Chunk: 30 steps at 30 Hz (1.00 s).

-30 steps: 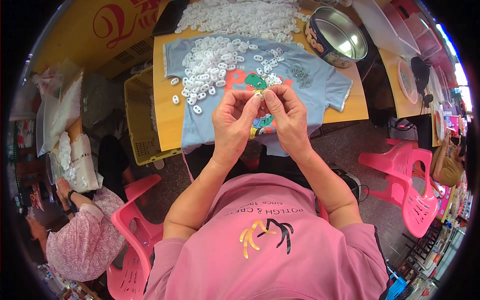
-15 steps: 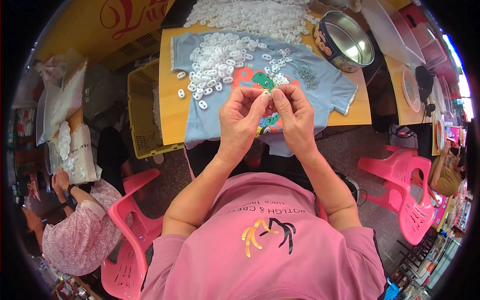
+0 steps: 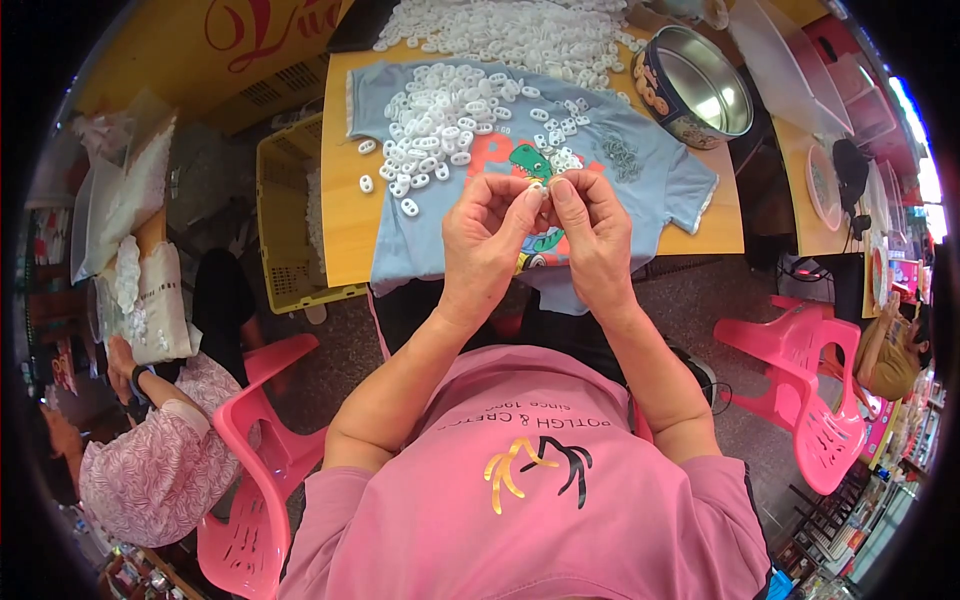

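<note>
My left hand (image 3: pixel 486 238) and my right hand (image 3: pixel 592 232) meet over the near part of a blue-grey T-shirt (image 3: pixel 415 245) spread on the table. Both are closed in a pinch, thumb against fingers, on one small white piece (image 3: pixel 543 191); the fingertips cover most of it. Just beyond them lies a little cluster of white pieces (image 3: pixel 565 158), with several more trailing away behind. A heap of white oval pieces with two holes (image 3: pixel 435 120) sits on the shirt to the left. On its right part rests a small patch of thin, dark greyish bits (image 3: pixel 621 158), too fine to make out.
A larger spread of white pieces (image 3: pixel 510 35) covers the table's far side. At the back right stands a round metal tin (image 3: pixel 690 88). A yellow crate (image 3: pixel 290 215) is left of the table (image 3: pixel 345 240). Pink chairs (image 3: pixel 265 480) flank me; a person (image 3: pixel 160 450) works at left.
Both hands keep their pinch at nearly the same place, with only slight finger movement. The whole view has shifted a little. At left, the other person's hands have moved slightly.
</note>
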Available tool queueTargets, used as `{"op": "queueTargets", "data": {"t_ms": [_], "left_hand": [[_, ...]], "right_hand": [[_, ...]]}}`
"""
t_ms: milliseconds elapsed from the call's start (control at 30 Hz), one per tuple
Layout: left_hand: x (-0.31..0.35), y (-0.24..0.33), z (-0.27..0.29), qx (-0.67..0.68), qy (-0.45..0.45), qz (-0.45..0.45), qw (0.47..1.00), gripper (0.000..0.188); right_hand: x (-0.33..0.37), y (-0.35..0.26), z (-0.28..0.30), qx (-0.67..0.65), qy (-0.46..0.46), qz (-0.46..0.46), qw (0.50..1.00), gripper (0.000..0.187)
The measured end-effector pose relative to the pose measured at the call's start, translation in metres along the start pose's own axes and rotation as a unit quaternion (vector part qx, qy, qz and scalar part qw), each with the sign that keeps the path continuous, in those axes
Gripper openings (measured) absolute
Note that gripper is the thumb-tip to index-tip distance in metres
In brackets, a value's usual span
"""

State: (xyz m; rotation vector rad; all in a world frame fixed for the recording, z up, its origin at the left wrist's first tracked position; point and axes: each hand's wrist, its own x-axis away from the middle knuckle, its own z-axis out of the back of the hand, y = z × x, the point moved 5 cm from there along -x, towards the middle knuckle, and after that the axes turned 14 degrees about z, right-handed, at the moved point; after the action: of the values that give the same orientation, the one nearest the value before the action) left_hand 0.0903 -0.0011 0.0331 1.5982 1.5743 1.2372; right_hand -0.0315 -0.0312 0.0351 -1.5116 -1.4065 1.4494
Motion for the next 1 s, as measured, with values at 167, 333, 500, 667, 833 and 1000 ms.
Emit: {"op": "queueTargets", "data": {"t_ms": [167, 333, 500, 667, 833, 1000], "left_hand": [[0.000, 0.001, 0.000, -0.006, -0.001, -0.003, 1.000, 0.012], [0.000, 0.000, -0.001, -0.009, 0.001, -0.005, 1.000, 0.012], [0.001, 0.002, -0.002, -0.013, 0.003, -0.006, 1.000, 0.012], [0.002, 0.003, -0.002, -0.023, 0.002, -0.012, 1.000, 0.012], [0.002, 0.006, 0.000, -0.058, 0.025, -0.047, 0.997, 0.011], [-0.007, -0.002, 0.004, -0.083, 0.035, -0.047, 0.995, 0.012]], "right_hand": [[0.000, 0.000, 0.000, 0.022, -0.006, -0.001, 1.000, 0.017], [-0.001, -0.001, -0.001, -0.003, 0.002, -0.001, 1.000, 0.017], [0.000, -0.003, -0.001, 0.006, -0.002, 0.007, 1.000, 0.016], [-0.001, -0.005, -0.001, 0.025, -0.014, 0.023, 0.999, 0.015], [-0.005, -0.007, -0.003, 0.044, -0.034, 0.031, 0.998, 0.014], [-0.005, 0.007, -0.002, 0.048, -0.020, 0.038, 0.998, 0.014]]}}
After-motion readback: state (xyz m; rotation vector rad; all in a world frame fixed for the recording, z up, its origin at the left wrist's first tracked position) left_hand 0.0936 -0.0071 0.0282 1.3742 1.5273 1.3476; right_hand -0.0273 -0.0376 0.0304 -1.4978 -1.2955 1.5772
